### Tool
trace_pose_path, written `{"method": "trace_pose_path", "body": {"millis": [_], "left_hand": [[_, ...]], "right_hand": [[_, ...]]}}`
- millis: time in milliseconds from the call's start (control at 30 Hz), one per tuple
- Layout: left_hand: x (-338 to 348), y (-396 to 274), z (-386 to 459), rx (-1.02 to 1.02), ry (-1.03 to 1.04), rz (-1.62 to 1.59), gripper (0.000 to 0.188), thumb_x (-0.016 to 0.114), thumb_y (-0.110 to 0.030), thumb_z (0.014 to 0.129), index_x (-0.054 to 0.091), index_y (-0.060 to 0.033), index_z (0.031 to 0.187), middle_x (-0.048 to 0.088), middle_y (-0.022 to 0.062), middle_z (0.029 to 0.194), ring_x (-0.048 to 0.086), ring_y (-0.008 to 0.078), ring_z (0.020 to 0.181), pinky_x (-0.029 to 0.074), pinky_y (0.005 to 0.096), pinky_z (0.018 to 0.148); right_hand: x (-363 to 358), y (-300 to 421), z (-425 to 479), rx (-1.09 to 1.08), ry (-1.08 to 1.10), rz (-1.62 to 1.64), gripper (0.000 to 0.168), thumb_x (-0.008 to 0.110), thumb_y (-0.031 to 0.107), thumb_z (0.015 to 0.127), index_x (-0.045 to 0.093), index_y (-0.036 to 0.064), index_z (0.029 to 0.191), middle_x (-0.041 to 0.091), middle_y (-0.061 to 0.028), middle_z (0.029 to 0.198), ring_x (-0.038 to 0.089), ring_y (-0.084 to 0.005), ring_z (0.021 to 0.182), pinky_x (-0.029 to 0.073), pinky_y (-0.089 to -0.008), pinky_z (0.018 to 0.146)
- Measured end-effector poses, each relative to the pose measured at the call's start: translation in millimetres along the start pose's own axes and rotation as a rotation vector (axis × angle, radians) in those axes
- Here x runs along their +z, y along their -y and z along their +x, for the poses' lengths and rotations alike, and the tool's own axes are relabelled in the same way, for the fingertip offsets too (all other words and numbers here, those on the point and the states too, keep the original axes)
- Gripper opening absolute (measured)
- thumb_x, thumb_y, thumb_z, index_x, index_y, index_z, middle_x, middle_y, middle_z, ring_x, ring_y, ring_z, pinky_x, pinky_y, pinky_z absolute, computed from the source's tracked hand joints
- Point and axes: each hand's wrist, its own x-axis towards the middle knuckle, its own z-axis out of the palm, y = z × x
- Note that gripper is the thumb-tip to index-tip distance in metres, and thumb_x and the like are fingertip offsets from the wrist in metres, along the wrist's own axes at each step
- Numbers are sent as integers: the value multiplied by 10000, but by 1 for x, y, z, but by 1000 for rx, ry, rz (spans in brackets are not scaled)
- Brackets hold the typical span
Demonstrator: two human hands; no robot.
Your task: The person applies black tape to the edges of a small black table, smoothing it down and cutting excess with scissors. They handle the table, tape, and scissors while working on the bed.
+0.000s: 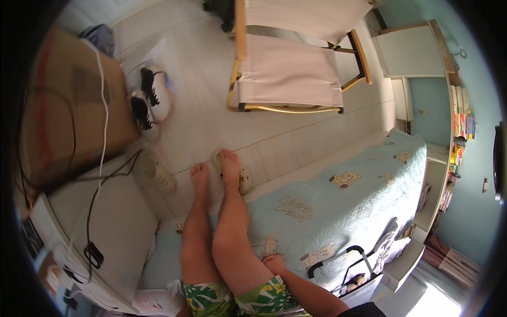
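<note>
My right hand point(274, 263) rests beside my thigh on the light blue quilted bed cover point(293, 208), its fingers partly curled; whether it grips anything cannot be told. My left hand is out of view. Before me my bare legs stretch over the bed's edge to the tiled floor. One foot is on a pale clog point(244, 180), the other on the tiles. A second clog point(157, 174) lies to the left, near a pair of white and black shoes point(160, 97).
A folding chair with a beige fabric seat point(291, 71) stands ahead. At left are a large cardboard box point(79, 107), a white cabinet point(107, 206) and hanging cables point(103, 119). A metal-framed basket point(360, 285) is at lower right; a desk with books point(461, 123) lines the wall.
</note>
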Motion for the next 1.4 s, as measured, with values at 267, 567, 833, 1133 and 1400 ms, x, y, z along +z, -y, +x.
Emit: {"method": "trace_pose_path", "body": {"millis": [267,567,833,1133,1400], "left_hand": [[-93,-13,-136,93,415,111,313,610,-374,820,724,-117,959,687,158,1006,670,287,908,518,436,707],[-303,0,-63,312,146,536,272,660,-305,759,733,-43,740,680,193,748,688,366,772,542,448,670],[-315,-363,34,593,175,351,282,632,-268,798,740,-8,808,656,189,659,655,369,636,520,435,639],[-354,-743,129,517,449,102,206,645,-178,775,737,6,763,655,154,607,655,263,549,492,399,556],[-310,-878,328,754,214,634,254,668,-290,793,751,-50,796,684,178,759,672,366,732,522,481,714]], "right_hand": [[-98,-4,-36,241,-31,207,167,628,179,840,715,76,938,703,-82,843,654,-179,704,521,-314,654],[-356,23,-104,333,-285,1076,205,658,166,853,723,19,980,717,-73,795,647,-133,601,550,-281,521],[-502,-51,-93,341,-246,992,237,651,256,773,722,39,709,694,-48,666,654,-138,573,548,-294,626],[-676,-182,-19,415,-485,1020,290,634,321,742,715,45,709,686,-77,657,664,-180,592,545,-320,646],[-776,-262,48,727,-694,1757,247,673,136,781,588,-14,604,601,-90,595,612,-187,481,517,-346,422]]}}
